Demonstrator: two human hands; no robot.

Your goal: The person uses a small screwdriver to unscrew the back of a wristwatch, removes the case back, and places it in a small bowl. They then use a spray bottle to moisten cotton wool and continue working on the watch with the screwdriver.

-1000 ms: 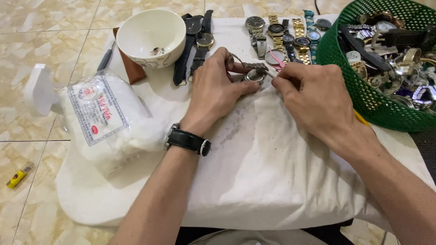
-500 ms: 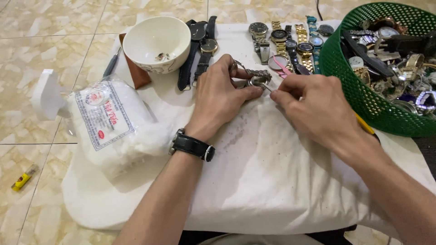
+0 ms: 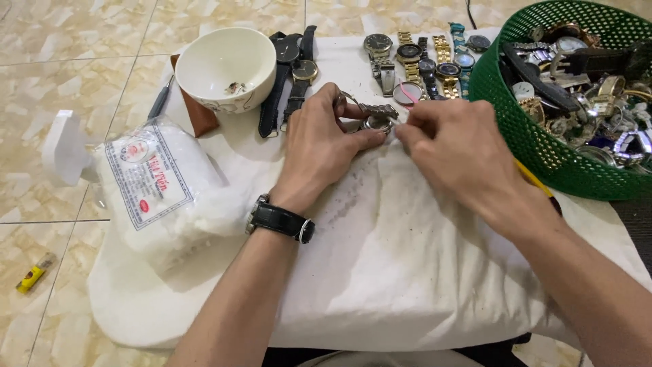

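Note:
My left hand (image 3: pixel 319 146), with a black watch on its wrist, grips a silver metal-band wristwatch (image 3: pixel 375 117) just above the white cloth (image 3: pixel 407 272). My right hand (image 3: pixel 456 151) pinches a thin tool or swab whose tip touches the watch case; the tool is mostly hidden by the fingers. Both hands meet at the middle of the cloth's far part.
A white bowl (image 3: pixel 231 64) holding small bits stands at the far left. Black-strapped watches (image 3: pixel 292 68) and a row of metal watches (image 3: pixel 424 64) lie along the far edge. A green mesh basket (image 3: pixel 536 136) full of watches is right. A bag of cotton (image 3: pixel 163 190) lies left, a yellow lighter (image 3: pixel 30 277) on the tiles.
The view has shifted slightly; both hands stay together on the silver watch, with only small finger movements.

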